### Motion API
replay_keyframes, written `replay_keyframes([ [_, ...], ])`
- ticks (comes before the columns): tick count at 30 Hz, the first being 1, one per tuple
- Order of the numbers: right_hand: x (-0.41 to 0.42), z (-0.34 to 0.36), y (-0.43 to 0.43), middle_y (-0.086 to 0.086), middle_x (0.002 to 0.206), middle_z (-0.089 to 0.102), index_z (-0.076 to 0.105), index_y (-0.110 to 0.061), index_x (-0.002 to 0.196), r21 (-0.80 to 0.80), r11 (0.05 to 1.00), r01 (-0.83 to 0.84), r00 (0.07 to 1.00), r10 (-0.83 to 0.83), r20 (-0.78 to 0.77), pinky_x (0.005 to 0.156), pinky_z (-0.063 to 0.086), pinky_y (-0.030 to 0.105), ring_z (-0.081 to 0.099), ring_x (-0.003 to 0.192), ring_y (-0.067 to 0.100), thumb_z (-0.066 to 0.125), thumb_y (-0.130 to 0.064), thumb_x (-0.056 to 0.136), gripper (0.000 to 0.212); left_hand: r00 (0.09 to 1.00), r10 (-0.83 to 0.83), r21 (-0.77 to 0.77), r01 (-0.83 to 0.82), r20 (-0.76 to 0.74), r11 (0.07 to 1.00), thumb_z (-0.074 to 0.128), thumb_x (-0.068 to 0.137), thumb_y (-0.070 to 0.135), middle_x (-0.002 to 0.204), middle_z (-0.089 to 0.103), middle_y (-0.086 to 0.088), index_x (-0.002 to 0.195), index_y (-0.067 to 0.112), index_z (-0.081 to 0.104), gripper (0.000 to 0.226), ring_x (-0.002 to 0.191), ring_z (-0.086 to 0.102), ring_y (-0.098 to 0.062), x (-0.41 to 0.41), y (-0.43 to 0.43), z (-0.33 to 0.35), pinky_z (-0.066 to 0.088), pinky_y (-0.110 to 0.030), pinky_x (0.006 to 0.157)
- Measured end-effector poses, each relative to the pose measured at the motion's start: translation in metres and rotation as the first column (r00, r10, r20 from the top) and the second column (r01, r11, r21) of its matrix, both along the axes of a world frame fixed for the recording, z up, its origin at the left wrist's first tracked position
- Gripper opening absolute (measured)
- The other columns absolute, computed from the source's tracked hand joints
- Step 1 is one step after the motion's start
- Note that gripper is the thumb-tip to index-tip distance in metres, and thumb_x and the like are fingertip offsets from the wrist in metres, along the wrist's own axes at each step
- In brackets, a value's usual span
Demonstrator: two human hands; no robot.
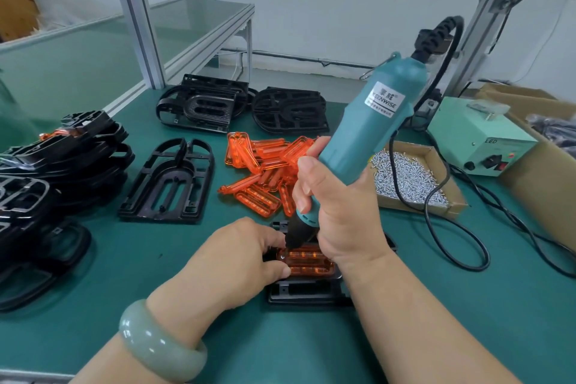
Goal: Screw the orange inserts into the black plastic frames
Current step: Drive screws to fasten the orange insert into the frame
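A black plastic frame lies on the green mat in front of me, with an orange insert seated in it. My left hand presses on the insert's left end, thumb and fingers pinching frame and insert. My right hand grips a teal electric screwdriver, held nearly upright. Its black tip touches the insert's upper left corner. A pile of loose orange inserts lies just behind. An empty black frame sits to the left.
A stack of black frames fills the left side; two more frames lie at the back. A cardboard tray of silver screws sits at right, beside a green power unit. The screwdriver's black cable loops across the mat.
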State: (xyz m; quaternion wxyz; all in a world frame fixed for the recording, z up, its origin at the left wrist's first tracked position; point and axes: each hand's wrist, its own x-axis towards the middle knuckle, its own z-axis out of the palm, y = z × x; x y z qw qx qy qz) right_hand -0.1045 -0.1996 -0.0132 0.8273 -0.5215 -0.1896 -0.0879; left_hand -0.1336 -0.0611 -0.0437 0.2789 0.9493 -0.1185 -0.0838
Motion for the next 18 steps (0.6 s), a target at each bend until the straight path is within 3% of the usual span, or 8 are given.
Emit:
replay_keyframes([
  [4,0.0028,-0.0014,-0.0035,-0.006,0.052,0.048,0.060,-0.023,0.090,0.018,0.996,-0.083,0.997,0.083,-0.004,0.048,0.039,0.022,0.042,0.040,0.011,0.061,-0.009,0.083,0.016,1.000,-0.003,0.016,0.004,-0.011,1.000,0.068,0.080,0.043,0.093,0.063,0.013,0.112,0.052,0.061,0.034,0.090,0.060,-0.009,0.0003,0.0002,0.0018,0.048,-0.024,0.081],
  [10,0.0052,0.0000,-0.0040,-0.006,0.054,0.049,0.067,-0.033,0.087,0.027,0.990,-0.137,0.991,0.137,0.008,0.047,0.040,0.022,0.044,0.041,0.010,0.066,-0.021,0.077,0.016,0.999,-0.002,0.022,0.003,-0.048,1.000,0.069,0.079,0.044,0.094,0.065,0.012,0.114,0.050,0.061,0.036,0.087,0.059,-0.009,0.0023,0.0007,0.0021,0.046,-0.022,0.077],
  [15,0.0057,0.0018,-0.0051,-0.006,0.054,0.049,0.064,-0.024,0.092,0.054,0.991,-0.121,0.992,0.123,-0.035,0.048,0.041,0.021,0.044,0.042,0.010,0.067,-0.022,0.077,0.015,0.999,0.004,0.033,-0.003,-0.039,0.999,0.068,0.079,0.044,0.093,0.062,0.013,0.115,0.050,0.060,0.037,0.088,0.058,-0.009,0.0019,0.0004,0.0032,0.046,-0.022,0.078],
  [18,0.0044,0.0021,-0.0062,-0.004,0.054,0.048,0.062,-0.022,0.090,0.061,0.995,-0.078,0.995,0.082,-0.058,0.047,0.040,0.021,0.044,0.041,0.012,0.065,-0.014,0.082,0.011,1.000,0.000,0.038,0.001,-0.026,0.999,0.067,0.080,0.043,0.079,0.059,0.012,0.114,0.048,0.061,0.035,0.075,0.053,-0.009,0.0005,-0.0003,0.0030,0.044,-0.022,0.070],
])
